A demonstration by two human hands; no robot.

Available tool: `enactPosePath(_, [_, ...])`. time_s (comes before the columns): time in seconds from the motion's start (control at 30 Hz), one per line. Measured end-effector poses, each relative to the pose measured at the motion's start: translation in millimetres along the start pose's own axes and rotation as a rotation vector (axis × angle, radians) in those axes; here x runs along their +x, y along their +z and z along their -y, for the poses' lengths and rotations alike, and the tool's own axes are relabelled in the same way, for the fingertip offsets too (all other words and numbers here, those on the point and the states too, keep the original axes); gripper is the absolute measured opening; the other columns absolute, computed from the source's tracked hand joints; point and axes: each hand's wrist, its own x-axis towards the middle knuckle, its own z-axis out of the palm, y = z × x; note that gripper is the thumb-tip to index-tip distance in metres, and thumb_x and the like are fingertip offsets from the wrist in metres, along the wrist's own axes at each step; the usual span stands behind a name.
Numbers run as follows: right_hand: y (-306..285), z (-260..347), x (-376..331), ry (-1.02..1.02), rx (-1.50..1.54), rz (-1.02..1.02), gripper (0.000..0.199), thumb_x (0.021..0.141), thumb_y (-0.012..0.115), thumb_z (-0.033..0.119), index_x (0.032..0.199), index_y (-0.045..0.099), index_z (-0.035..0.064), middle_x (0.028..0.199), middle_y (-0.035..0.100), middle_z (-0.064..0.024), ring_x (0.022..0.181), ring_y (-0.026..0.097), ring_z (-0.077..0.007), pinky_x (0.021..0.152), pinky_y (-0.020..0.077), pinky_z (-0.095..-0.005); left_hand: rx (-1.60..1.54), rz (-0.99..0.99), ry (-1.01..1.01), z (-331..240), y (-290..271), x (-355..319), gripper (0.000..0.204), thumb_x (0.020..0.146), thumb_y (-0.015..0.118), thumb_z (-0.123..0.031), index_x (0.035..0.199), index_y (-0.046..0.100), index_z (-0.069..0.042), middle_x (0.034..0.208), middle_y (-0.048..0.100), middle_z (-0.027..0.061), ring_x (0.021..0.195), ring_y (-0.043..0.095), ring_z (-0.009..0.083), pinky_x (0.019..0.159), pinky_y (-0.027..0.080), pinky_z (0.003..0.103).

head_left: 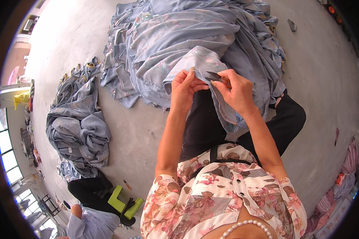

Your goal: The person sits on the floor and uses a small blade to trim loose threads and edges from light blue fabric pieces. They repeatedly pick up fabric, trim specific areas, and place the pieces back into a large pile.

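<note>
My left hand (184,88) pinches the edge of a blue-grey patterned cloth (201,59) between thumb and fingers. Close beside it, my right hand (239,91) is closed around a small pair of dark thread snips (214,75), whose pointed blades reach toward the cloth edge by my left fingertips. Part of the snips is hidden in my fingers. From my hands the cloth hangs over my black-trousered legs, its hem (229,126) dropping between them. Behind it spreads a large heap of similar garments (183,30) on the floor.
A second heap of blue-grey cloth (77,123) lies to the left. Beyond my left elbow, another person (93,223) sits near a green stool (117,199). A small orange-and-black tool (127,184) and a dark scrap (292,25) lie on the concrete floor (323,95).
</note>
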Motion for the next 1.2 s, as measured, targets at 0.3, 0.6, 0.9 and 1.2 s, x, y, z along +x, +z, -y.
enactPosePath(0.3, [-6, -6, -2, 0.085, 0.067, -0.047, 0.024, 0.078, 0.073, 0.02, 0.089, 0.057, 0.0059, 0.063, 0.058, -0.004, 0.052, 0.056, -0.015, 0.05, 0.0445, -0.0268, -0.023, -0.004, -0.005, 0, -2, 0, 0.016, 0.094, 0.052, -0.016, 0.082, 0.052, -0.004, 0.081, 0.066, 0.0112, 0.071, 0.068, 0.0209, 0.061, 0.059, 0.034])
enactPosePath(0.6, [-1, -2, -2, 0.074, 0.062, 0.039, 0.021, 0.081, 0.071, 0.013, 0.091, 0.058, 0.0011, 0.074, 0.065, -0.0085, 0.064, 0.064, -0.0133, 0.056, 0.0496, -0.0248, 0.013, -0.003, -0.007, -2, 4, 0, 0.017, 0.094, 0.054, -0.017, 0.082, 0.052, -0.004, 0.078, 0.066, 0.0132, 0.068, 0.068, 0.0212, 0.061, 0.058, 0.033])
enactPosePath(0.9, [5, -3, 5, 0.141, 0.106, 0.089, 0.018, 0.082, 0.069, 0.011, 0.088, 0.056, 0.0007, 0.073, 0.066, -0.0084, 0.064, 0.065, -0.0127, 0.056, 0.049, -0.0249, 0.072, -0.004, 0.002, -4, 9, -1, 0.019, 0.093, 0.055, -0.017, 0.08, 0.052, -0.004, 0.077, 0.066, 0.0152, 0.067, 0.067, 0.0215, 0.062, 0.058, 0.032])
enactPosePath(1.2, [3, -2, 1, 0.181, 0.159, 0.1, 0.019, 0.083, 0.069, 0.012, 0.09, 0.055, 0.0006, 0.075, 0.065, -0.0085, 0.065, 0.063, -0.0119, 0.058, 0.0486, -0.0241, 0.055, 0.028, 0.015, -1, 1, 0, 0.017, 0.095, 0.051, -0.016, 0.085, 0.054, -0.003, 0.08, 0.066, 0.0126, 0.07, 0.067, 0.02, 0.063, 0.058, 0.032])
